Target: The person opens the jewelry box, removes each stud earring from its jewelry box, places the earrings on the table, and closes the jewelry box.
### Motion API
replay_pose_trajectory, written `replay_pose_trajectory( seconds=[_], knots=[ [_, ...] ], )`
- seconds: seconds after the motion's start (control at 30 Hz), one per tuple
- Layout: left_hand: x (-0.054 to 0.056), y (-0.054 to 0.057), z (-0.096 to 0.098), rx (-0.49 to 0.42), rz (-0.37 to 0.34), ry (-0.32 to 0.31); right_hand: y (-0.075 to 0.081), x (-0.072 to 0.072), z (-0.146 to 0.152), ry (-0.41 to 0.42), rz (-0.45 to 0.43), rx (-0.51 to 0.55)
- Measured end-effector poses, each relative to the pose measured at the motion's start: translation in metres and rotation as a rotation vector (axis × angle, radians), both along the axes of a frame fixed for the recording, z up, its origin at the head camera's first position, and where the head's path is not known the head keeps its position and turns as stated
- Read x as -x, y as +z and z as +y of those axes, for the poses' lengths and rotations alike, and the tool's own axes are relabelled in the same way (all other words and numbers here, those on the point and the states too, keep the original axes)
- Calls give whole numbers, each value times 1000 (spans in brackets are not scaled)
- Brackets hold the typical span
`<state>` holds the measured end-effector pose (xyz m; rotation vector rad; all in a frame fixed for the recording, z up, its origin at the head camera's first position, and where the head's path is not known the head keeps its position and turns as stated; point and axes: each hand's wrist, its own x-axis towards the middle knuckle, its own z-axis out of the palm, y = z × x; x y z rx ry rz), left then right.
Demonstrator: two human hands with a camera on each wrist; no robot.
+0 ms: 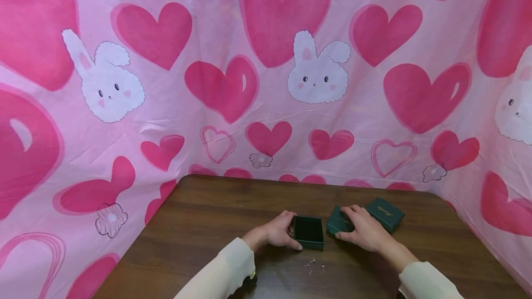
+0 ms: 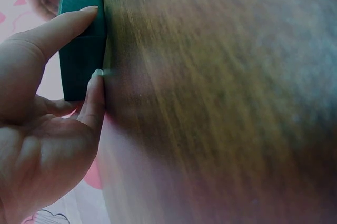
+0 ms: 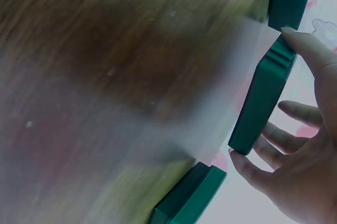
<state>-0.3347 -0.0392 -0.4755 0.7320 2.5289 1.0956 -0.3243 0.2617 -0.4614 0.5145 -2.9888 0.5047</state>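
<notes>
In the head view, an open dark green box (image 1: 308, 239) with a black inside stands on the table. My left hand (image 1: 277, 231) holds it by its left side. The left wrist view shows the thumb across the box's green wall (image 2: 84, 61) and fingertips at its lower end. My right hand (image 1: 365, 229) grips a green lid (image 1: 337, 221) with gold lettering, just right of the open box. In the right wrist view the lid (image 3: 263, 98) tilts between thumb and fingertips. Several small silvery pin-like pieces (image 1: 313, 261) lie in front of the open box.
A second green box (image 1: 386, 213), closed and with gold script on top, sits just beyond my right hand. Everything rests on a dark brown wooden table (image 1: 208, 211). Pink cloth (image 1: 270, 110) with hearts and rabbits hangs behind and along both sides.
</notes>
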Motion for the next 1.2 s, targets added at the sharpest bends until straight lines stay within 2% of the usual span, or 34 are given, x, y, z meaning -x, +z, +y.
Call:
replay_pose_trajectory(
  seconds=[0.27,0.47,1.2],
  knots=[
    [-1,1,0,-3,-6,-1,7,-4,-6,23,12,35],
    [-2,2,-1,3,-2,-1,8,-9,-12,101,36,65],
    [-5,1,-3,9,-2,2,12,-21,-38,252,1,108]
  ],
)
